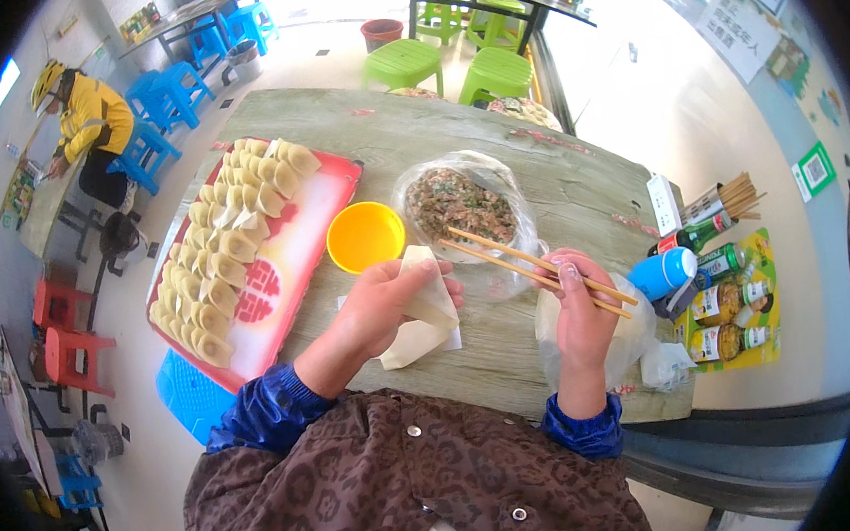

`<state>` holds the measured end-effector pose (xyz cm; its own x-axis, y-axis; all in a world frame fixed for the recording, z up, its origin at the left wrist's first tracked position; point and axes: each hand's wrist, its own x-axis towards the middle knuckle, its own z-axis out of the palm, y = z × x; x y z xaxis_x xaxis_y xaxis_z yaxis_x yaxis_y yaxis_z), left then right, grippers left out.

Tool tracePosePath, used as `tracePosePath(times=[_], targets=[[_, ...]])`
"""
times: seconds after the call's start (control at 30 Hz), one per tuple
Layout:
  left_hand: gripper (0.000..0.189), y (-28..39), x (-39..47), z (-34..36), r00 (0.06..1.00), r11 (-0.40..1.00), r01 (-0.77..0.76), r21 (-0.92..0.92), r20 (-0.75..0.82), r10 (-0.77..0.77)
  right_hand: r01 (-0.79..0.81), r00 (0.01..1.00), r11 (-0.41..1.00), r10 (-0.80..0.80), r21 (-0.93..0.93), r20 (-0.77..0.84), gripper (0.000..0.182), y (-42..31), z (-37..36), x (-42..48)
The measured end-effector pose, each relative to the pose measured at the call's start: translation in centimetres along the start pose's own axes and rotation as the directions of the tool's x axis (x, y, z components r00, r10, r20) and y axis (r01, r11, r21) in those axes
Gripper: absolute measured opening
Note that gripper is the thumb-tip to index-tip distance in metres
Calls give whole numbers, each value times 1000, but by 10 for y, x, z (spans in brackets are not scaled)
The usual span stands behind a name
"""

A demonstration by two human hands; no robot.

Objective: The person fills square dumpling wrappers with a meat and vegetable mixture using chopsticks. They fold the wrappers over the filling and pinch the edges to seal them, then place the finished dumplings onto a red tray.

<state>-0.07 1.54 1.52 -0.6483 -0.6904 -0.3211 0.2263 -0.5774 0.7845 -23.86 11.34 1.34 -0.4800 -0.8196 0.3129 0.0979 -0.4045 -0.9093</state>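
Note:
My left hand holds a thin dough wrapper between thumb and fingers. Below it, more wrappers lie on the wooden-topped table. In my right hand is a pair of wooden chopsticks, their tips at the near edge of a bowl of minced filling with green bits, lined with a clear plastic bag. A yellow bowl stands left of the filling. Rows of folded dumplings rest on a red-rimmed tray at the left.
Along the right edge stand a chopstick holder, a blue-and-white container, bottles, a can and jars. A plastic bag lies beside my right hand. Green stools stand beyond the table. A person in yellow sits far left.

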Motion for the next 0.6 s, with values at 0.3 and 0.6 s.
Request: tracePosePath(times=[0.3,0.6], targets=[[33,-3,6,9,997,1000,0,-25,77,2,-71,994,963,89,261,-57,18,3,-41,-7],[34,-1,-4,17,995,997,14,-81,102,-5,-95,995,942,83,322,53,18,7,-48,-13]])
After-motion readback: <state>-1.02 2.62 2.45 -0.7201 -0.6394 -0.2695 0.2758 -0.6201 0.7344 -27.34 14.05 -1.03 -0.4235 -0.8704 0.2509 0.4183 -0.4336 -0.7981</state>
